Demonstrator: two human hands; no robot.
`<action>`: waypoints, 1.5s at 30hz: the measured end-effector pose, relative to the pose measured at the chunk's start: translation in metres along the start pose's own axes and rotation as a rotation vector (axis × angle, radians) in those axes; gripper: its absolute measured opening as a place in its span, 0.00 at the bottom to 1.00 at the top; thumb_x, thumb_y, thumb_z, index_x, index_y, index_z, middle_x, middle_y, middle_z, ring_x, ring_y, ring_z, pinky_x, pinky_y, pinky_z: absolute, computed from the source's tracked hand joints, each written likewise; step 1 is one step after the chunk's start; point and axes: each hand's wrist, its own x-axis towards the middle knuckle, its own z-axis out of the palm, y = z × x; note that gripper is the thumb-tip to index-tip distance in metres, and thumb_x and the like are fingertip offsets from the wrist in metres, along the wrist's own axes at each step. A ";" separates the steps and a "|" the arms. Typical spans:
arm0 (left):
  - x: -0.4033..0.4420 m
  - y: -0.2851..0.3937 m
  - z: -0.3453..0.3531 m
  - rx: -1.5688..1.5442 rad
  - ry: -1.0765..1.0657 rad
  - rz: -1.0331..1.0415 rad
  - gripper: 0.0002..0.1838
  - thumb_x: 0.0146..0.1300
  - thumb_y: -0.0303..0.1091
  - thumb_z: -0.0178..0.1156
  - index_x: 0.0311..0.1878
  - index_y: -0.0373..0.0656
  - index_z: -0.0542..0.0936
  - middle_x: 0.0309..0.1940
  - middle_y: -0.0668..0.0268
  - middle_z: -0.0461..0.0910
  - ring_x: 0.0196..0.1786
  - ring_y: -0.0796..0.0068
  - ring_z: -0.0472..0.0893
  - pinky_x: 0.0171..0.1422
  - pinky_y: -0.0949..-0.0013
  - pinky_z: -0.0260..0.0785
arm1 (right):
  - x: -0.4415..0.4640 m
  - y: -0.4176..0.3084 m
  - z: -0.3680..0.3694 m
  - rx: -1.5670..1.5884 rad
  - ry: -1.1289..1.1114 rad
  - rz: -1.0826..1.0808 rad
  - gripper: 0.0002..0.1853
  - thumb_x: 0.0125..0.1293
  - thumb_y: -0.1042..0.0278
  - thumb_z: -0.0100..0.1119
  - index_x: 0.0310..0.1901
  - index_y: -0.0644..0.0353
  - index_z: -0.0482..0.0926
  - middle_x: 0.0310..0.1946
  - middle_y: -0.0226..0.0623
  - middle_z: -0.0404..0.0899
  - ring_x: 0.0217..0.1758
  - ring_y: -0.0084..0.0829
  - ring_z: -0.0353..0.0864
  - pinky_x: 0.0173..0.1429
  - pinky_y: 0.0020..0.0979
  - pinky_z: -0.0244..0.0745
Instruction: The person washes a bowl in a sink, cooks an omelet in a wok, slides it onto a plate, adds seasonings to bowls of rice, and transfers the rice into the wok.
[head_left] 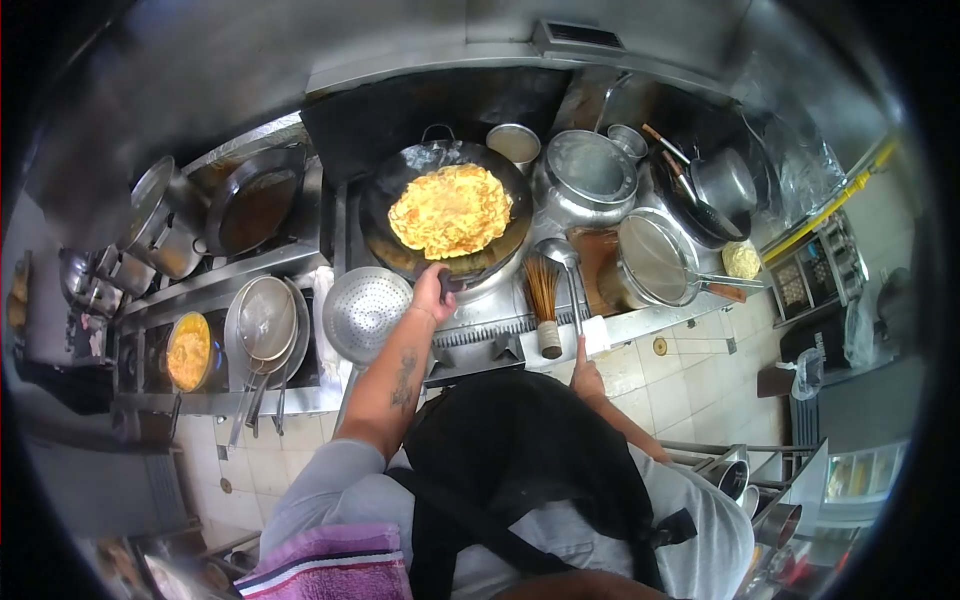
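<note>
A large dark wok (515, 240) sits on the stove with a flat, golden egg-like round (450, 210) inside. My left hand (430, 296) is closed around the wok's near handle. Lower right of the wok, my right hand (587, 380) grips the handle end of a metal ladle (558, 252), whose bowl points away from me. A bamboo brush (542, 300) lies just left of the ladle, and a white cloth (597, 336) is beside its handle. The perforated skimmer (366, 314) rests left of my left forearm.
At left are a small pan of yellow food (189, 352), stacked strainers (267, 318), a dark wok (256, 208) and a tall pot (170, 240). On the right stand a lidded pot (590, 170), a strainer over a pot (655, 255) and stacked pans (722, 182).
</note>
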 end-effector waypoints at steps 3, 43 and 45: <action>-0.020 -0.004 0.015 -0.007 -0.032 -0.022 0.14 0.71 0.51 0.64 0.50 0.57 0.77 0.37 0.60 0.85 0.24 0.70 0.73 0.21 0.74 0.63 | -0.001 -0.005 -0.002 0.024 -0.014 0.013 0.58 0.72 0.80 0.58 0.88 0.47 0.23 0.46 0.66 0.84 0.50 0.61 0.89 0.58 0.57 0.85; 0.017 -0.007 -0.001 -0.061 0.066 0.027 0.09 0.74 0.42 0.62 0.49 0.52 0.75 0.36 0.64 0.78 0.27 0.71 0.73 0.21 0.72 0.62 | -0.006 -0.002 -0.027 0.112 -0.080 0.043 0.50 0.76 0.81 0.44 0.89 0.40 0.29 0.54 0.71 0.80 0.59 0.63 0.85 0.68 0.59 0.77; 0.015 -0.012 0.002 -0.120 0.085 0.114 0.09 0.75 0.42 0.62 0.48 0.51 0.76 0.36 0.65 0.78 0.27 0.71 0.73 0.21 0.71 0.63 | -0.006 -0.002 -0.026 0.105 -0.092 0.050 0.49 0.76 0.81 0.43 0.89 0.41 0.29 0.54 0.70 0.80 0.59 0.63 0.85 0.68 0.58 0.77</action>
